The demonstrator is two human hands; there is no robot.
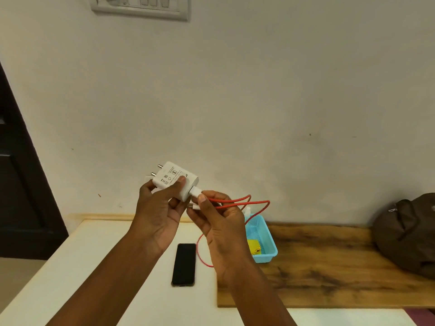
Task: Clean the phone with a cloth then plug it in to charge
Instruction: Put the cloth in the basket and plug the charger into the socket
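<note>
My left hand [157, 208] holds a white charger adapter [175, 178] up in front of the wall, its metal pins pointing up and left. My right hand [220, 217] pinches the white plug of a red cable [244, 203] at the adapter's socket end; the cable loops to the right and hangs down toward the table. A black phone [184, 264] lies flat, screen dark, on the white table [94, 267] below my hands. A yellow cloth [253, 247] sits in a light blue basket [266, 238] to the right of the phone.
A wall switch and socket panel [141, 7] is high up on the wall, above left. A wooden board [329, 267] lies on the table's right side. A brown bag [407, 234] rests at the far right. A dark door [21, 184] stands at the left.
</note>
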